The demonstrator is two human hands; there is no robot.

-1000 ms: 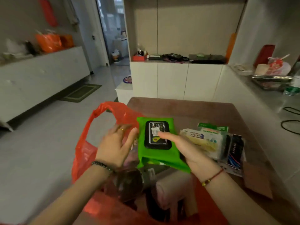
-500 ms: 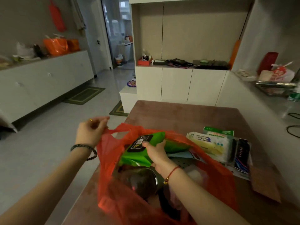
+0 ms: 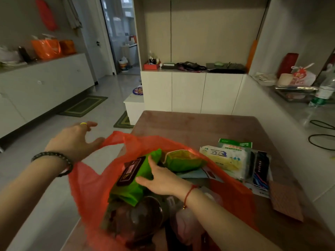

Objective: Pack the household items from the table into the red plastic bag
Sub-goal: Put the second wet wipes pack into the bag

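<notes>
The red plastic bag (image 3: 90, 183) stands open at the near left edge of the brown table (image 3: 199, 124). My left hand (image 3: 76, 140) is at the bag's left handle, fingers spread, with the handle caught against the thumb. My right hand (image 3: 163, 178) reaches into the bag and grips a green wipes pack (image 3: 137, 180) with a black label. Deeper in the bag lie a second green packet (image 3: 183, 160), a dark round item (image 3: 137, 220) and something pink (image 3: 184, 227). Right of the bag, on the table, are a white tissue pack (image 3: 224, 158), a green-and-white box (image 3: 235, 143) and a dark package (image 3: 259, 171).
A brown card (image 3: 286, 201) lies at the table's right near corner. A white counter on the right carries a bottle (image 3: 324, 91) and black cables (image 3: 320, 134). White cabinets stand behind the table, and open floor lies to the left.
My right hand has pushed the green wipes pack lower into the bag. My left hand has gone from a pinch on the handle to spread fingers, pulling the bag's mouth to the left.
</notes>
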